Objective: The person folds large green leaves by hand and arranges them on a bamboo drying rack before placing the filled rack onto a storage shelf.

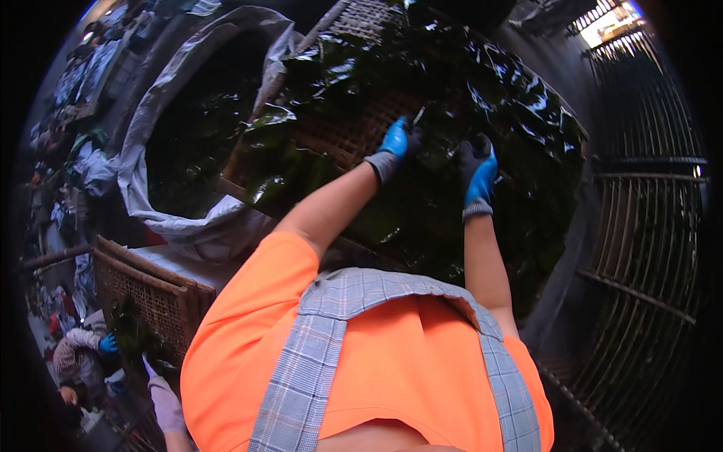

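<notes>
Wet, glossy dark green leafy sheets, like seaweed, lie spread over a woven rack. My left hand, in a blue glove with dark fingers and grey cuff, is closed on the edge of a sheet beside a bare patch of weave. A pale streak shows at its fingertips. To its right, my right hand wears a matching glove and rests over the sheets. Its thumb and fingers look apart, though the dark fingertips blend into the green.
Left of the rack stands a large white sack, open, with dark green leaves inside. More woven racks stand lower left, near other people, one with a blue-gloved hand. A slatted barrier runs along the right.
</notes>
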Available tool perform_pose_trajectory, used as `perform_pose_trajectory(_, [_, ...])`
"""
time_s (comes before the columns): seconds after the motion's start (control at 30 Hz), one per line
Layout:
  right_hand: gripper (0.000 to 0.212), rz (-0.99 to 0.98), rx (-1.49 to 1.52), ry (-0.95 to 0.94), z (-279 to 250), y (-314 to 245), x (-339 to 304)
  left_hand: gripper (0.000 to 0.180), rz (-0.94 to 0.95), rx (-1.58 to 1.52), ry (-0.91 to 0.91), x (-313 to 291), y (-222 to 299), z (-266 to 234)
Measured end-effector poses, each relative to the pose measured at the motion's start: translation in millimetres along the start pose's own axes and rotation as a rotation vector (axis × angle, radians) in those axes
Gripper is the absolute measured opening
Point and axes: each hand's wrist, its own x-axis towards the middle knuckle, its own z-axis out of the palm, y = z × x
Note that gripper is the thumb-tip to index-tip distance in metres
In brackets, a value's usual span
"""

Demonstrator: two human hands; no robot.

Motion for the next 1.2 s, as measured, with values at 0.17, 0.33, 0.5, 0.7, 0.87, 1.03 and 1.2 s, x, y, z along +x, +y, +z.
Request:
perform_pose_trajectory(0.17, [0.027, -0.116, 0.010, 0.024, -24.0, -36.7, -37.8, 0.064, 0.434, 1.024, 0.366, -37.1, 147.9, -2.7])
perform_pose_trajectory(0.33, [0.025, -0.069, -0.047, -0.003, -62.6, -26.6, -68.4, 0.095, 0.056, 1.518, 0.509, 19.2, 193.5, -97.0])
perform_pose_trajectory(0.5, [0.024, 0.014, 0.012, 0.046, -84.0, -16.5, -83.9, 0.025, -0.068, 1.234, 0.499, 56.7, 196.2, -145.9])
perform_pose_trajectory(0.7, [0.030, 0.001, 0.298, -0.087, -65.6, -66.7, -74.5, 0.025, 0.557, 0.527, 0.365, 39.0, 222.0, -116.8])
perform_pose_trajectory(0.87, [0.034, -0.281, 0.196, -0.318, 8.1, -103.4, -33.8, 0.031, 1.056, 1.097, 0.209, -73.8, 243.9, -7.5])
perform_pose_trajectory(1.03, [0.030, 0.384, 1.069, -0.834, 19.5, -15.4, -24.3, 0.042, 0.950, 1.166, -0.150, -147.4, 183.0, 25.7])
perform_pose_trajectory(1.2, [0.026, 0.527, 1.129, -0.479, -22.1, -38.2, -49.4, 0.051, 0.426, 0.347, 0.038, -179.2, 185.3, -5.9])
